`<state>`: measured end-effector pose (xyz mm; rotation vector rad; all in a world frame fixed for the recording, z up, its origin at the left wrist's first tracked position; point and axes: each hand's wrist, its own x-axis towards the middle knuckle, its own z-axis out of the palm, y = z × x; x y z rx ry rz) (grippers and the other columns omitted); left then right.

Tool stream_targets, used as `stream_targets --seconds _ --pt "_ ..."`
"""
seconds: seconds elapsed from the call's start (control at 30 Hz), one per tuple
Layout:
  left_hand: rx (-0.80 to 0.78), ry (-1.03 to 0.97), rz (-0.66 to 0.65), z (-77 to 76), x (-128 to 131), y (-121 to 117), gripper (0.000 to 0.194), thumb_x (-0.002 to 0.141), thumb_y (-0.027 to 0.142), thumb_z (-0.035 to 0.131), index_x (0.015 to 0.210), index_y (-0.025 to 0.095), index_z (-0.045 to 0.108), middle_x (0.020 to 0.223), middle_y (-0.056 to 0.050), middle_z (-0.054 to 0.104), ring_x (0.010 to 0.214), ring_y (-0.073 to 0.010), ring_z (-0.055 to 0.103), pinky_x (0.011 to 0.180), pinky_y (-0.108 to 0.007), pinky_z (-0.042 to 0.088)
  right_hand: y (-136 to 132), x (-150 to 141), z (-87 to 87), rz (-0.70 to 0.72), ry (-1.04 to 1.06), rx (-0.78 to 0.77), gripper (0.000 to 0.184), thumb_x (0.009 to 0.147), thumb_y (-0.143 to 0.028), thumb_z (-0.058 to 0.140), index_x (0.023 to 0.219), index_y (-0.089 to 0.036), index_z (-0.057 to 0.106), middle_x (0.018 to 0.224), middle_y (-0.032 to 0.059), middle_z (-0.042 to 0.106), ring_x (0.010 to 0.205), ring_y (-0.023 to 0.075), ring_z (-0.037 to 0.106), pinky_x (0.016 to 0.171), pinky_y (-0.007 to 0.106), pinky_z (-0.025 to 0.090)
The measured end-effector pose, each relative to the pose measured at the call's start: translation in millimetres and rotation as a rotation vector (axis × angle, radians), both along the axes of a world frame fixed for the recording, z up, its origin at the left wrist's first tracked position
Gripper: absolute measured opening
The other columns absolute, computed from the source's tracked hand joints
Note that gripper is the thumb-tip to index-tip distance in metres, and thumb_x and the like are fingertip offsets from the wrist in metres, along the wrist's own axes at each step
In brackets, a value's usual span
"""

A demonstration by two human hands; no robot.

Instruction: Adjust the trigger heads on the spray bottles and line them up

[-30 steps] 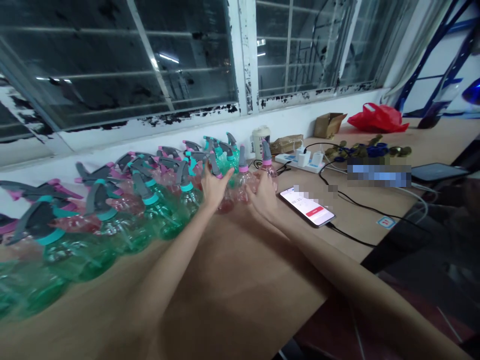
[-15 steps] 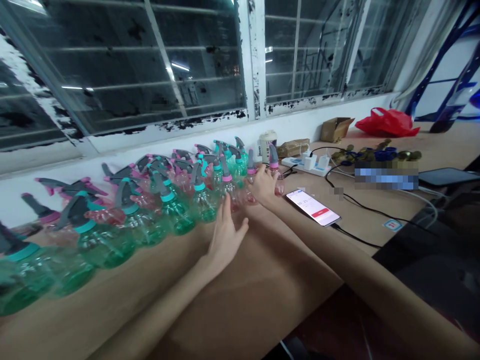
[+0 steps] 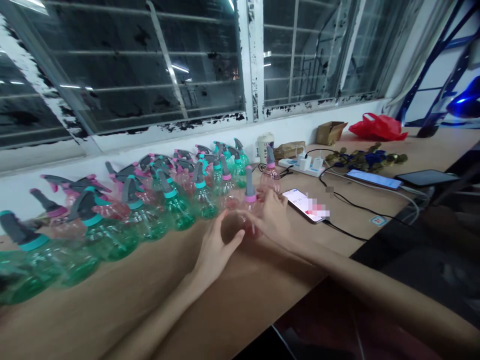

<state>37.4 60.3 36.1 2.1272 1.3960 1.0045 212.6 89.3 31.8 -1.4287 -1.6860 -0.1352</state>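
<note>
My right hand (image 3: 275, 216) is wrapped round the body of a pink spray bottle (image 3: 250, 198) with a grey head, which stands upright in front of the others. My left hand (image 3: 213, 246) is open just left of it, thumb and fingers apart, holding nothing. Behind my hands are another pink spray bottle (image 3: 226, 186) and, farther right, a third pink spray bottle (image 3: 270, 172). A row of green spray bottles (image 3: 180, 210) runs off to the left, with more pink ones behind it along the wall.
A lit phone (image 3: 304, 205) on a cable lies right of my right hand. Farther back are a white power strip (image 3: 302, 166), a paper cup (image 3: 265, 147), a brown box (image 3: 330, 133) and a red plastic bag (image 3: 378, 127). Cables cross the brown tabletop (image 3: 180, 295).
My right hand has drawn a pink spray bottle toward me, out of the row. My left hand has come slightly lower and stays open beside it.
</note>
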Motion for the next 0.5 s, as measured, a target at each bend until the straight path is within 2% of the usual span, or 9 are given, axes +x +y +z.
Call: stream_targets --seconds 0.13,0.23,0.37,0.5 --pt "-0.021 -0.095 -0.125 16.7 12 -6 0.062 0.080 0.038 0.059 0.134 0.019 0.035 0.135 -0.013 0.048 0.123 -0.0284 0.047 0.102 -0.048 0.037 -37 -14 -0.8 0.148 0.046 -0.005 0.037 0.081 -0.043 0.051 0.103 -0.014 0.047 0.101 0.0143 0.059 0.098 0.0289 0.055 0.089 0.048 0.029" --pt "-0.025 -0.195 -0.184 24.3 15 -11 0.056 0.080 0.034 0.061 0.130 0.019 0.040 0.124 -0.011 0.057 0.113 -0.0251 0.055 0.096 -0.044 0.043 -54 -23 -2.6 0.227 0.076 0.019 0.040 0.073 -0.037 0.060 0.103 -0.016 0.045 0.101 0.0109 0.059 0.097 0.0261 0.055 0.093 0.048 0.026" --pt "0.029 -0.167 -0.133 22.9 10 -14 0.035 0.080 0.030 0.059 0.114 0.020 0.054 0.102 -0.005 0.065 0.094 -0.0203 0.063 0.085 -0.037 0.050 -70 -35 -8.6 0.293 0.096 0.058 0.053 0.068 -0.042 0.067 0.108 -0.018 0.043 0.098 0.0074 0.059 0.094 0.0242 0.055 0.093 0.047 0.027" --pt "0.029 -0.155 -0.091 20.4 3 -14 0.028 0.077 0.025 0.059 0.105 0.020 0.059 0.081 0.000 0.065 0.077 -0.0166 0.063 0.073 -0.031 0.052 -78 -42 -15.2 0.342 0.085 0.092 0.063 0.068 -0.049 0.068 0.114 -0.018 0.038 0.102 0.0086 0.059 0.096 0.0253 0.055 0.096 0.049 0.026"
